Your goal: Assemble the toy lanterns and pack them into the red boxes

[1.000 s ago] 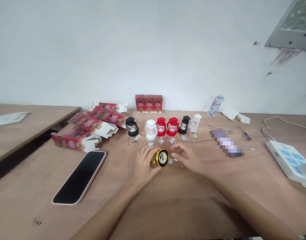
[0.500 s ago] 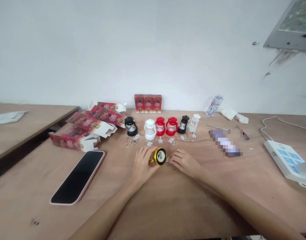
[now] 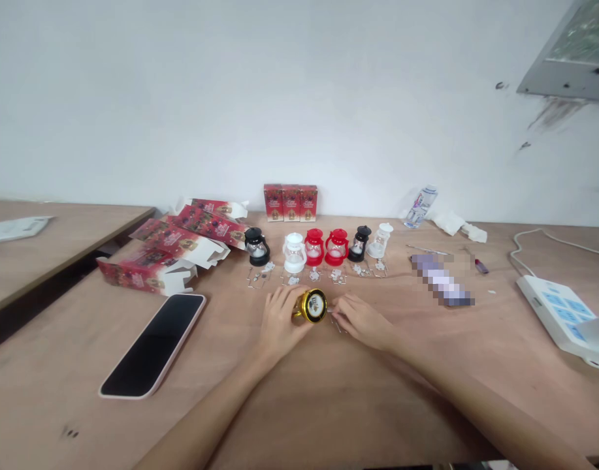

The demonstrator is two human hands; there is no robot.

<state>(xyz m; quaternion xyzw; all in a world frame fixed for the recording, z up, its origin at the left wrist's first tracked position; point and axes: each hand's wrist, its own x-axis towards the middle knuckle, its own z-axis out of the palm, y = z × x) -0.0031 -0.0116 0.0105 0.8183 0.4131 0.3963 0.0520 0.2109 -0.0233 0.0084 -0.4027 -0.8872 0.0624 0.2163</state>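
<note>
My left hand (image 3: 279, 320) is wrapped round a small gold lantern (image 3: 313, 305) lying on its side on the wooden table (image 3: 328, 398), its round base turned toward me. My right hand (image 3: 360, 320) rests just right of the lantern, fingertips pinched on a thin wire piece (image 3: 336, 318) by the base. Behind my hands stands a row of small lanterns: a black one (image 3: 257, 247), a white one (image 3: 294, 253), two red ones (image 3: 325, 247), another black one (image 3: 359, 243) and a clear one (image 3: 380, 241). Small wire parts (image 3: 292, 281) lie in front of them.
A phone (image 3: 153, 344) lies face up at the left. Opened red boxes (image 3: 172, 251) are heaped at back left; three closed ones (image 3: 290, 202) stand by the wall. A water bottle (image 3: 419, 207), a white power strip (image 3: 561, 310) and a screwdriver (image 3: 446, 253) lie to the right.
My right hand has closed in from open fingers to a pinch on the wire piece beside the lantern's base. The left hand keeps hold of the gold lantern.
</note>
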